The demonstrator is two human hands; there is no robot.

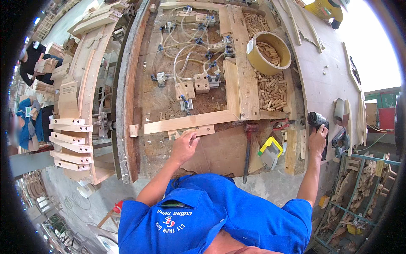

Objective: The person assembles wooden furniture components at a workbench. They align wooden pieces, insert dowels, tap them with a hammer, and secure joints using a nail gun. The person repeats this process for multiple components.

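Apparently for control, my right hand (318,136) was closed around the black power tool (315,119). My left hand (183,148), loosely curled and seemingly empty, lay just below the pale rail (190,121), butted against the side rail (231,91), presumably for alignment.

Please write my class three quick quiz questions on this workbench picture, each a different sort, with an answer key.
1. What does the right hand grip?
a) a wooden dowel
b) a black handheld tool
c) a roll of tape
2. True or false: wooden dowels lie both inside and outside the round yellow tub.
3. Fill the gap: the person's shirt is ____ in colour.

Key: 1. b; 2. true; 3. blue.
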